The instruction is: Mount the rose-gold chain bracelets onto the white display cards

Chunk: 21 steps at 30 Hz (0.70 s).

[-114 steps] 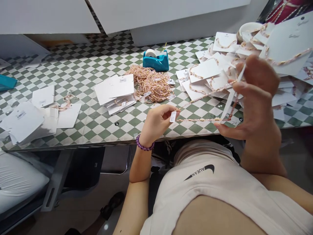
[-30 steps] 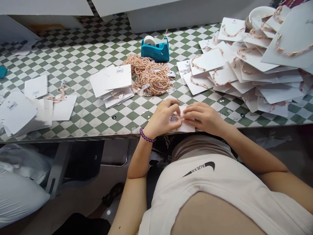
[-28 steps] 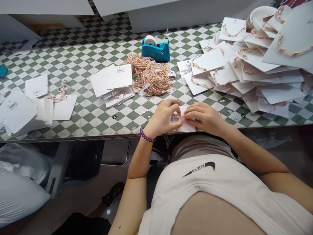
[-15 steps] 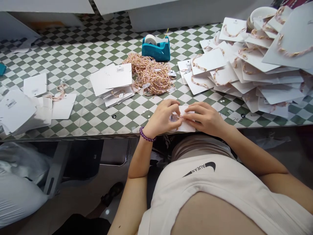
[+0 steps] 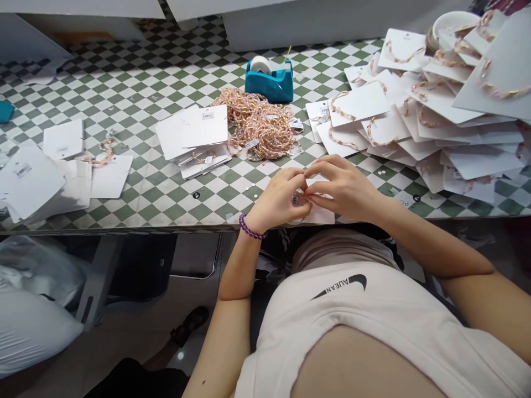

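Observation:
A small white card lies at the table's front edge beneath both hands, partly hidden by them. My left hand, with a purple bead bracelet at its wrist, is closed in a pinch at the card's left part, where a printed label and a bit of a beaded strand show. From the right, my right hand meets it, thumb and fingertips pinched together against the left fingertips. What the fingertips grip is too small to make out.
Behind the hands are a heap of pink and gold bracelets and a teal tape dispenser. White cards are stacked left of the heap, at far left and piled high at right.
My right hand has shifted left and slightly up, its fingertips now at the left hand's fingertips instead of on the card. The whole view has moved slightly.

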Motion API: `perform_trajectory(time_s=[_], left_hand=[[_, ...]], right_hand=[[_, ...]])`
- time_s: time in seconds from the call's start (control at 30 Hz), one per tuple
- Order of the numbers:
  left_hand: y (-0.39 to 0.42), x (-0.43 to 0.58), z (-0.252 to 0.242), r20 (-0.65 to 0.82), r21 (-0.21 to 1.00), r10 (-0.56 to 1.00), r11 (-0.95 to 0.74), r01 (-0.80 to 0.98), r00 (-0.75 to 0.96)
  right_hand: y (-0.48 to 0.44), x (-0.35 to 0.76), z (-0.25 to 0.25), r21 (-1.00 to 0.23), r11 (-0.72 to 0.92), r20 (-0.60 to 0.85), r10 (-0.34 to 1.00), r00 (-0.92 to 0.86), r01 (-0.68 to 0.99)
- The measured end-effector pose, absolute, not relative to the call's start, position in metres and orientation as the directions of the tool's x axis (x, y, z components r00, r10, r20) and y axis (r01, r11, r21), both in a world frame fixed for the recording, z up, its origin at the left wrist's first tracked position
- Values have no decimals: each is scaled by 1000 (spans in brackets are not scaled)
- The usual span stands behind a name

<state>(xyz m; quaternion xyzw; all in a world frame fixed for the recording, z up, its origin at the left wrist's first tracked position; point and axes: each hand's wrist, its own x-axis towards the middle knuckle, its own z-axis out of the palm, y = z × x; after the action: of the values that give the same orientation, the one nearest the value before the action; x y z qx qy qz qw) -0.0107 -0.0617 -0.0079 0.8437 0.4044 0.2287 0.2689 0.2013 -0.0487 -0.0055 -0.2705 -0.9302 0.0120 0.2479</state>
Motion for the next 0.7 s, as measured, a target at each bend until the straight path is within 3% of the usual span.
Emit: perform_trajectory(time_s=[0.1,0.3,0.53,0.7], left_hand=[[-60,-10,-11,172,632,805,-532,563,567],[-58,-10,-13,181,629,786,-555,544,592],[-57,-12,-13,169,665,798,-525,531,579],[-56,-13,-16,169,673,796,-524,521,582]], right_hand=[[-44,196,3,-79,865,374,487,-789,496],[-48,188,14,-76,838,355,529,-771,540],[-41,174,36,-33,914,120,404,-907,403],[-43,166,37,-69,850,28,524,-851,522]])
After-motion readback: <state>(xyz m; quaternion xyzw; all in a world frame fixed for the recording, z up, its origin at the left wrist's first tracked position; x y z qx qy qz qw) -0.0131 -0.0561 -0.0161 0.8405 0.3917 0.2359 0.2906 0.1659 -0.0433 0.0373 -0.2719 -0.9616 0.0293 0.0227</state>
